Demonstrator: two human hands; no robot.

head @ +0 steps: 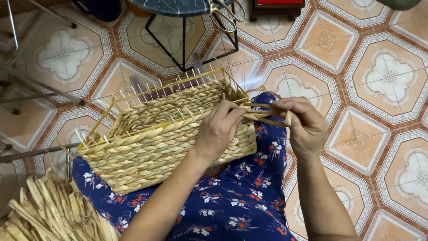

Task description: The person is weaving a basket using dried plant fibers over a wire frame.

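Both hands (263, 125) pinching straw strand (263, 117) at woven basket (169, 138), seemingly empty.

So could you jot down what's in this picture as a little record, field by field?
Setting: patterned tile floor, seen from above
Main thing: rectangular woven basket resting on the person's lap, on blue floral cloth
Left hand: on the basket's near rim, fingers pinching a straw strand
Right hand: grips the same strand beside the basket's corner
Spare material: pile of dried straw strips, lower left
Also nearby: scissors on a dark table
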